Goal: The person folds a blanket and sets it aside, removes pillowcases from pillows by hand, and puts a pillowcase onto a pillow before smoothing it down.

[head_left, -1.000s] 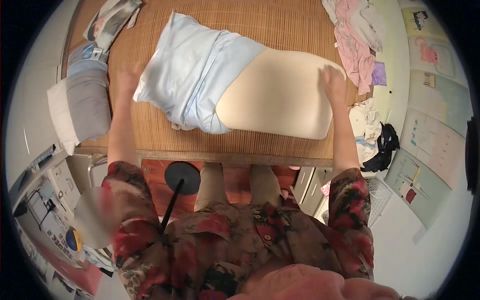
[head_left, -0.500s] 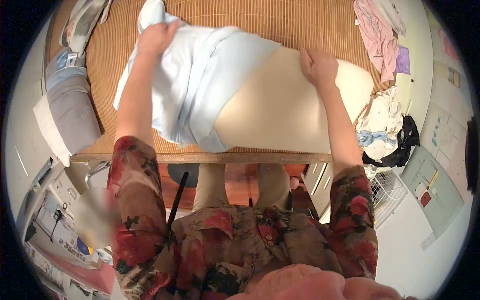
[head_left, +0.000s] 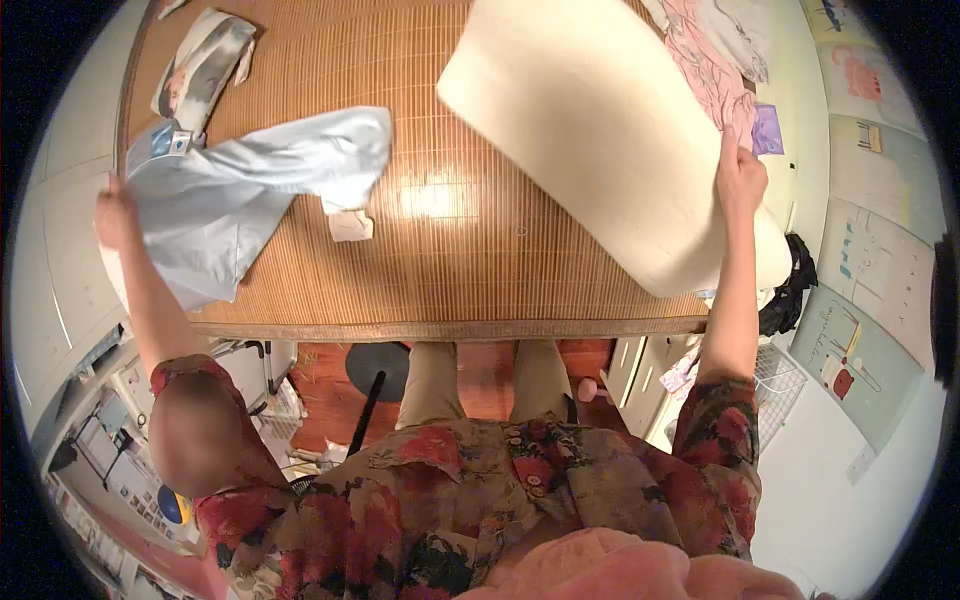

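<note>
A light blue pillowcase [head_left: 225, 190] stretches across the left of the bamboo mat, off the pillow and crumpled. My left hand [head_left: 116, 216] is closed on its far left end, slightly blurred. On the right, a cream foam pillow [head_left: 590, 130] is tilted diagonally, bare of any cover. My right hand [head_left: 742, 182] grips the pillow's right edge, thumb pointing up, beside a pink garment [head_left: 708, 70]. A small whitish piece [head_left: 351, 225] shows on the mat just below the pillowcase's right end.
The bamboo mat [head_left: 440, 285] covers the bed, its front edge before my legs. A folded printed cloth [head_left: 205, 70] lies at the back left. A purple packet [head_left: 767, 130] and black clothing [head_left: 795, 290] lie by the right wall. Below stands a white wire basket [head_left: 780, 385].
The pillowcase has come off the pillow and moved left with my left hand. My right hand has moved right with the pillow, which has swung to a diagonal.
</note>
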The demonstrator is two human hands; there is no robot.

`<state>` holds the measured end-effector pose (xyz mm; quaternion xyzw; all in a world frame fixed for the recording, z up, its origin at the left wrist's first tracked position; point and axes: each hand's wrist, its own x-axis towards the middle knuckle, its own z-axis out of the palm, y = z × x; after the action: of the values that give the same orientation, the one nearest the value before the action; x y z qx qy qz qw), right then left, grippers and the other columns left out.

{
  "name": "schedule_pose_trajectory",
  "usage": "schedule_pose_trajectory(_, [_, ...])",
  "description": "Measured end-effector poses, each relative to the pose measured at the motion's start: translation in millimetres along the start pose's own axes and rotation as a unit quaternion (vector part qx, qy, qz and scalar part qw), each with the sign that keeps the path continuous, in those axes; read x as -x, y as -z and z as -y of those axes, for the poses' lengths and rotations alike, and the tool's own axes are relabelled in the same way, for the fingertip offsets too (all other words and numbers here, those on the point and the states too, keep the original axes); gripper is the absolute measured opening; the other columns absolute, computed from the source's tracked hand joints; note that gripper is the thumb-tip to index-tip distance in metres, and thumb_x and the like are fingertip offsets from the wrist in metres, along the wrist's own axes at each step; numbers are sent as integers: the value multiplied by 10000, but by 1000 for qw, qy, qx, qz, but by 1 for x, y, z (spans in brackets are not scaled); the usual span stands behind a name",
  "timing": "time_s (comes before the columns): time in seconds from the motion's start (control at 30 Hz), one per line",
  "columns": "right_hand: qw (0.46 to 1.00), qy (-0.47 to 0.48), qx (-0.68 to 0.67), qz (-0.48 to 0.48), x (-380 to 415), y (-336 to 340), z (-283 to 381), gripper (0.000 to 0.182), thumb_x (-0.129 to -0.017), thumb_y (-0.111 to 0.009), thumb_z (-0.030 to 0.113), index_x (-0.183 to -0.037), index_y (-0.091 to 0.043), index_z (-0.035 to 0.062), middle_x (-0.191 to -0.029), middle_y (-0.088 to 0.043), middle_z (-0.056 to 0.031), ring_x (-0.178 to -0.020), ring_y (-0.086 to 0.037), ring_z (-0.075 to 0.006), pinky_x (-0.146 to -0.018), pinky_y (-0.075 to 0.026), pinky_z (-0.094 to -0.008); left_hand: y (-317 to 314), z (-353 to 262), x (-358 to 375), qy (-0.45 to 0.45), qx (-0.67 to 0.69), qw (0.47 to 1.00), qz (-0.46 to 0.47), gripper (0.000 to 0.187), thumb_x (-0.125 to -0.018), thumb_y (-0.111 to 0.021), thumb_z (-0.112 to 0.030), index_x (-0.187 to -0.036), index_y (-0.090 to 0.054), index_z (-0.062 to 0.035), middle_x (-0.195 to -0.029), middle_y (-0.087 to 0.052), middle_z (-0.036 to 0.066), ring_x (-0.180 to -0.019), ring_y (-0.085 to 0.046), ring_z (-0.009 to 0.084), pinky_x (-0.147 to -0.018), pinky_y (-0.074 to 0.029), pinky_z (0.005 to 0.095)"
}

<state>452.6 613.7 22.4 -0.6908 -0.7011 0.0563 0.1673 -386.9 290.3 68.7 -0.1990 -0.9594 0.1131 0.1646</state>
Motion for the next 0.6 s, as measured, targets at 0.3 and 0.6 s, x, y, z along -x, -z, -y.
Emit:
schedule_pose_trajectory(0.3, [965, 252, 2, -78, -22, -114, 18, 295, -807, -633, 257, -1051, -620, 93, -975, -613, -190, -887, -581, -357, -760, -469, -442, -66, -326, 208, -368, 352, 860, 23, 671, -832, -608, -445, -1333, -405, -48, -1335, -397, 297, -1228, -401, 424, -1010, -358, 460])
schedule_pose_trajectory(0.6, [949, 276, 147, -32, 3, -203, 74, 446, -828, -608, 284, -1243, -528, 142, -1238, -463, -151, -1146, -436, -303, -947, -325, -445, -122, -430, 232, -335, 234, 910, 76, 698, -914, -377, -543, -1428, -270, -84, -1501, -203, 156, -1385, -199, 295, -1097, -181, 523])
